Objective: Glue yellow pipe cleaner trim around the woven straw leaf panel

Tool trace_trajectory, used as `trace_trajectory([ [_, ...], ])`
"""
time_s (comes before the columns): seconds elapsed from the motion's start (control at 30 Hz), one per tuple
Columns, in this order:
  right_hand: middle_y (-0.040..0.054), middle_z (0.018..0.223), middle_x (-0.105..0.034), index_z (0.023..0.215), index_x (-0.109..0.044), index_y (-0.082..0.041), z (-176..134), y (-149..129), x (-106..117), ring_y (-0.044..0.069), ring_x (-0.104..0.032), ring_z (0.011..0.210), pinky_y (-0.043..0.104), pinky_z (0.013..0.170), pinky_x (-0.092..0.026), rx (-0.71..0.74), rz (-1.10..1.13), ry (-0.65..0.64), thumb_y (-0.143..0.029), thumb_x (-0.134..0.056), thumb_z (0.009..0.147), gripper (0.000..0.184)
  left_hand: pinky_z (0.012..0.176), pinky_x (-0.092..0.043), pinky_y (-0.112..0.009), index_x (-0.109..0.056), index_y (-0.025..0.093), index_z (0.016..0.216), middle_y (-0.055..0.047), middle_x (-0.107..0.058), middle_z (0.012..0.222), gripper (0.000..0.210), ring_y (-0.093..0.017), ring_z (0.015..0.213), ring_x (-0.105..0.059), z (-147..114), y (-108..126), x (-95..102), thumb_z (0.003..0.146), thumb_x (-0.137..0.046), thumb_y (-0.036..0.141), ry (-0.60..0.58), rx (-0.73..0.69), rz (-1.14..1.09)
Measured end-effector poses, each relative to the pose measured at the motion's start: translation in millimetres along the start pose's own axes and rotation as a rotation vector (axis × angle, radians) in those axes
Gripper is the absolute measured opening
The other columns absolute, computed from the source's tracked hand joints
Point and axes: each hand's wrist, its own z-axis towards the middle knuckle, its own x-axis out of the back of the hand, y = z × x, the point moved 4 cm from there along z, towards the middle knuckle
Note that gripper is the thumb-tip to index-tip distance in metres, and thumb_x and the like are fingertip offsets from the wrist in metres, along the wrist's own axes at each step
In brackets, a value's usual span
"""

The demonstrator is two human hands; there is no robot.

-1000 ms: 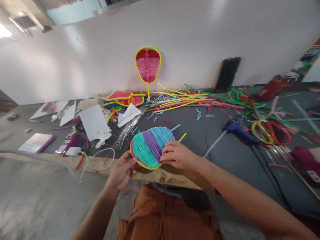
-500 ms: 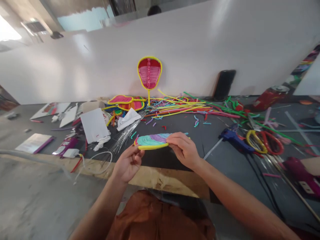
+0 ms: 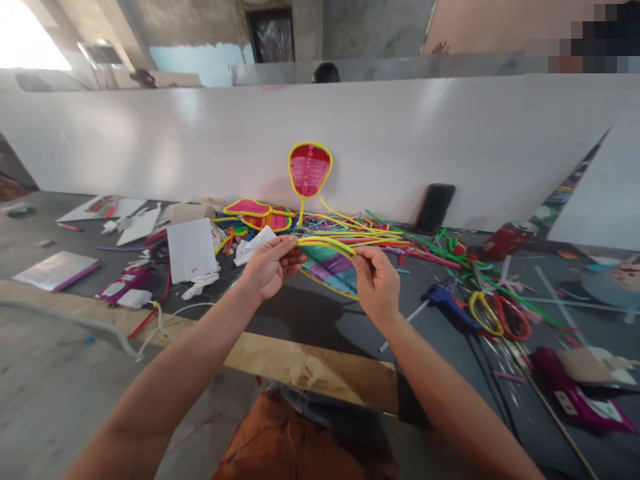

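Between my hands is a yellow-edged pipe-cleaner panel (image 3: pixel 327 268) filled with teal and purple strands, held above the dark table and tilted so its yellow rim arches along the top. My left hand (image 3: pixel 273 265) pinches the rim's left end between thumb and fingers. On the other side, my right hand (image 3: pixel 379 281) grips the right end, its fingers curled and partly hiding that corner. Beyond them, a pink and red yellow-rimmed paddle shape (image 3: pixel 310 170) stands upright on a yellow stem. Similar flat pieces (image 3: pixel 255 209) lie to its left.
Behind my hands lies a heap of loose pipe cleaners (image 3: pixel 370 235). A black phone (image 3: pixel 435 208) leans on the white board (image 3: pixel 200 147). To the right are a blue glue gun (image 3: pixel 453 308), scissors (image 3: pixel 500 315) and a red can (image 3: pixel 510 240). White card (image 3: pixel 191 250) stands left.
The panel has been tipped up, so its teal and purple face now hangs below the raised yellow rim. Both hands have shifted their hold along the edge. The camera view has tilted up.
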Motion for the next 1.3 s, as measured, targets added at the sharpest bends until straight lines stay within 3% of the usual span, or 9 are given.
trace_trajectory([
  [0.23, 0.0047, 0.086, -0.066, 0.093, -0.062, -0.018, 8, 8, 0, 0.018, -0.060, 0.078, 0.032, 0.072, -0.049, -0.276, 0.177, 0.089, -0.036, -0.052, 0.088, 0.021, 0.038, -0.049, -0.017, -0.058, 0.014, 0.082, 0.002, -0.063, 0.055, 0.040, -0.014, 0.048, -0.065, -1, 27, -17.4, 0.070, -0.074, 0.049, -0.026, -0.269, 0.349],
  [0.43, 0.0031, 0.080, -0.064, 0.091, -0.062, -0.017, 3, 15, 0, 0.016, -0.056, 0.071, 0.030, 0.068, -0.047, -0.346, 0.225, 0.128, -0.040, -0.054, 0.087, 0.024, 0.046, -0.052, -0.021, -0.063, 0.014, 0.094, 0.000, -0.066, 0.060, 0.042, -0.015, 0.053, -0.066, 4, 25, -20.5, 0.067, -0.076, 0.045, -0.068, -0.368, 0.452],
  [0.57, 0.0021, 0.075, -0.061, 0.091, -0.062, -0.018, -8, 18, 0, 0.015, -0.054, 0.067, 0.029, 0.063, -0.046, -0.371, 0.215, 0.125, -0.040, -0.053, 0.087, 0.024, 0.046, -0.046, -0.020, -0.070, 0.015, 0.091, 0.002, -0.062, 0.055, 0.033, -0.012, 0.048, -0.060, 5, 22, -13.3, 0.075, -0.068, 0.043, -0.007, -0.497, 0.696],
  [0.7, 0.0009, 0.074, -0.060, 0.091, -0.062, -0.018, -15, 15, 2, 0.014, -0.052, 0.064, 0.026, 0.058, -0.045, -0.406, 0.262, 0.126, -0.039, -0.055, 0.086, 0.023, 0.068, -0.047, -0.025, -0.075, 0.020, 0.083, -0.001, -0.068, 0.072, 0.021, -0.016, 0.072, -0.060, -1, 30, -9.2, 0.077, -0.067, 0.039, 0.087, -0.820, 0.950],
  [0.77, 0.0000, 0.072, -0.059, 0.090, -0.062, -0.018, -17, 13, 2, 0.013, -0.051, 0.061, 0.025, 0.055, -0.044, -0.430, 0.303, 0.108, -0.039, -0.056, 0.085, 0.022, 0.079, -0.046, -0.028, -0.076, 0.021, 0.081, -0.003, -0.069, 0.083, 0.019, -0.019, 0.084, -0.059, -1, 31, -8.7, 0.076, -0.068, 0.038, 0.063, -0.890, 0.950],
  [0.83, -0.0007, 0.069, -0.059, 0.089, -0.062, -0.019, -19, 10, 3, 0.012, -0.051, 0.057, 0.024, 0.051, -0.044, -0.451, 0.335, 0.075, -0.040, -0.057, 0.085, 0.022, 0.081, -0.045, -0.029, -0.075, 0.021, 0.080, -0.004, -0.069, 0.089, 0.019, -0.020, 0.088, -0.058, 1, 29, -8.3, 0.075, -0.068, 0.038, -0.002, -0.848, 0.868],
  [0.93, 0.0014, 0.073, -0.064, 0.092, -0.063, -0.019, -23, 7, 6, 0.013, -0.057, 0.060, 0.025, 0.053, -0.047, -0.414, 0.325, 0.033, -0.038, -0.058, 0.085, 0.020, 0.068, -0.045, -0.025, -0.073, 0.017, 0.079, -0.004, -0.068, 0.079, 0.024, -0.017, 0.075, -0.058, 7, 19, -6.7, 0.074, -0.067, 0.040, -0.067, -0.692, 0.728],
  [1.1, 0.0066, 0.096, -0.071, 0.104, -0.065, -0.021, -28, 2, 15, 0.018, -0.066, 0.081, 0.032, 0.073, -0.054, -0.224, 0.095, -0.030, -0.028, -0.054, 0.089, 0.021, 0.061, -0.041, -0.022, -0.071, 0.016, 0.077, -0.001, -0.063, 0.070, 0.023, -0.013, 0.066, -0.052, 12, 3, -3.2, 0.076, -0.066, 0.039, -0.066, -0.626, 0.704],
  [1.3, 0.0029, 0.088, -0.074, 0.100, -0.067, -0.023, -30, -6, 26, 0.016, -0.068, 0.070, 0.029, 0.066, -0.056, -0.129, -0.116, -0.086, -0.025, -0.051, 0.091, 0.018, 0.060, -0.040, -0.022, -0.070, 0.016, 0.077, -0.001, -0.063, 0.070, 0.025, -0.014, 0.065, -0.051, 13, -7, -1.3, 0.074, -0.067, 0.040, -0.057, -0.561, 0.637],
])
